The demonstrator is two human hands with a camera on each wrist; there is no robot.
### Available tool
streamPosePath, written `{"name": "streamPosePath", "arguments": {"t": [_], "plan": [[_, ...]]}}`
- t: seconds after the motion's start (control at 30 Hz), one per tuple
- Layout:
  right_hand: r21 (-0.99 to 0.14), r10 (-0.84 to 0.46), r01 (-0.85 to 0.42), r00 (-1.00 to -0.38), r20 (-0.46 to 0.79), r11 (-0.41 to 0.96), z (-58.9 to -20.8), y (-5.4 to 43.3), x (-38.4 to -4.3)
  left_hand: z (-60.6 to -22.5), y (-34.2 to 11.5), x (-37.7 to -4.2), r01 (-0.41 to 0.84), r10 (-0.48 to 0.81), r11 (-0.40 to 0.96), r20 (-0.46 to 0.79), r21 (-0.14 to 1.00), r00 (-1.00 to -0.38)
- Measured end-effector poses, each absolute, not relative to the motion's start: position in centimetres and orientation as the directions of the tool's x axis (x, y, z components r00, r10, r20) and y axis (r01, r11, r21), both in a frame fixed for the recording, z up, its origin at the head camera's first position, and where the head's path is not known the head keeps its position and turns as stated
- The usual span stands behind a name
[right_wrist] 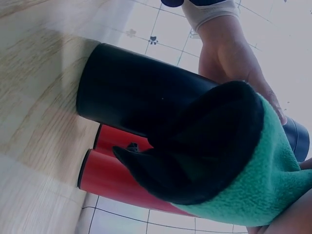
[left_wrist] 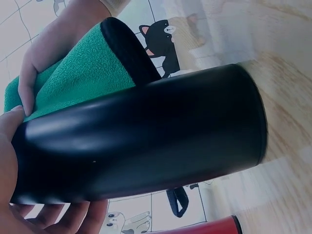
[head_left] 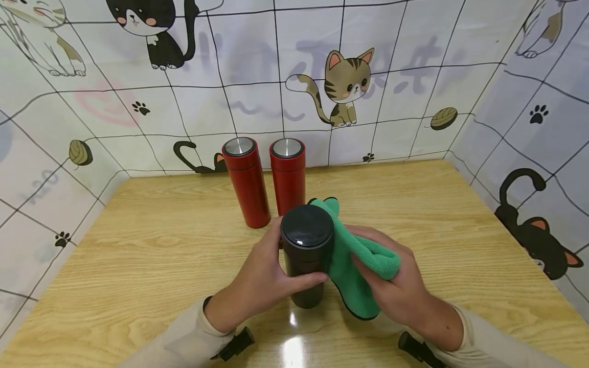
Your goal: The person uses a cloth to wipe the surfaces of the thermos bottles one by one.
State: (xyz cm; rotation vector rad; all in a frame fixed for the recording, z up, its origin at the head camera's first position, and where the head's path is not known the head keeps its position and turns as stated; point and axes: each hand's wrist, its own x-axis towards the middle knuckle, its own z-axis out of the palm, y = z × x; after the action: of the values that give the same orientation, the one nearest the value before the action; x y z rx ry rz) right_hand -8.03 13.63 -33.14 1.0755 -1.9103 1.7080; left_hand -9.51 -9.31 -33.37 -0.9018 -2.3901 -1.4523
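My left hand (head_left: pixel 262 278) grips a black thermos bottle (head_left: pixel 306 266) round its upper part, the thumb lying across the front. The bottle is nearly upright, with a glossy black lid on top; whether its base touches the table I cannot tell. In my right hand (head_left: pixel 395 281) is a folded green cloth (head_left: pixel 352 276) with black edging, held against the bottle's right side. The left wrist view shows the cloth (left_wrist: pixel 80 78) along the black bottle (left_wrist: pixel 146 141). In the right wrist view the cloth (right_wrist: pixel 273 170) folds open, its dark edge touching or overlapping the bottle (right_wrist: pixel 141 87).
Two red thermos bottles with silver-topped lids, one on the left (head_left: pixel 248 189) and one on the right (head_left: pixel 289 179), stand behind the black one. The wood-grain table (head_left: pixel 161 245) meets cat-patterned wall sheets (head_left: pixel 253 61) at the back and both sides.
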Motion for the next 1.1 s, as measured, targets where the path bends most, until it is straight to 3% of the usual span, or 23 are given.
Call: {"name": "streamPosePath", "arguments": {"t": [0.13, 0.37, 0.57, 0.83, 1.1], "plan": [[-0.673, -0.297, -0.738, -0.634, 0.714, -0.044, -33.21, 13.58, -8.01, -33.45, -9.19, -9.52, 0.589, 0.382, 0.319, 0.468, 0.743, -0.797], [-0.546, -0.269, -0.831, -0.505, 0.820, -0.107, -33.20, 13.38, -8.12, -33.65, -9.18, -9.55, 0.575, 0.368, 0.321, 0.460, 0.753, -0.808], [-0.599, -0.296, -0.797, -0.555, 0.777, -0.079, -33.13, 13.38, -8.00, -33.69, -9.23, -9.58, 0.556, 0.375, 0.307, 0.439, 0.772, -0.817], [-0.596, -0.296, -0.800, -0.556, 0.777, -0.063, -33.09, 13.37, -7.95, -33.68, -9.41, -9.53, 0.545, 0.394, 0.304, 0.417, 0.781, -0.819], [-0.602, -0.272, -0.798, -0.572, 0.774, -0.036, -33.09, 13.36, -8.01, -33.52, -10.07, -9.72, 0.614, 0.488, 0.321, 0.430, 0.721, -0.759]]}}
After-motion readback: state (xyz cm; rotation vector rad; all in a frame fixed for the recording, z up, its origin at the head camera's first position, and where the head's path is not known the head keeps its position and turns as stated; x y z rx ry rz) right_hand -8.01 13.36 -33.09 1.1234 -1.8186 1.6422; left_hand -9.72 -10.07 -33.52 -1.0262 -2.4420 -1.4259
